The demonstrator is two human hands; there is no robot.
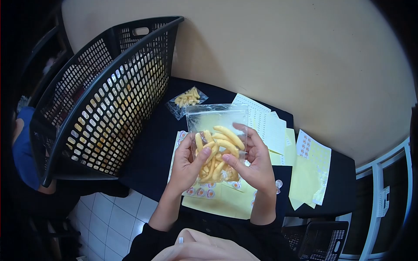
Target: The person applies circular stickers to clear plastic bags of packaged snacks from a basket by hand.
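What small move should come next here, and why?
Perhaps ease the right hand off to reach for the round stickers below: the left hand also grips the clear bag, and no sticker shows on its near face.

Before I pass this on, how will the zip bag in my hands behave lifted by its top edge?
The clear zip bag likely flexes, since its film looks thin. Its curved yellow pieces will probably hang low, being loosely bunched below the top. The shiny plastic may feel slippery.
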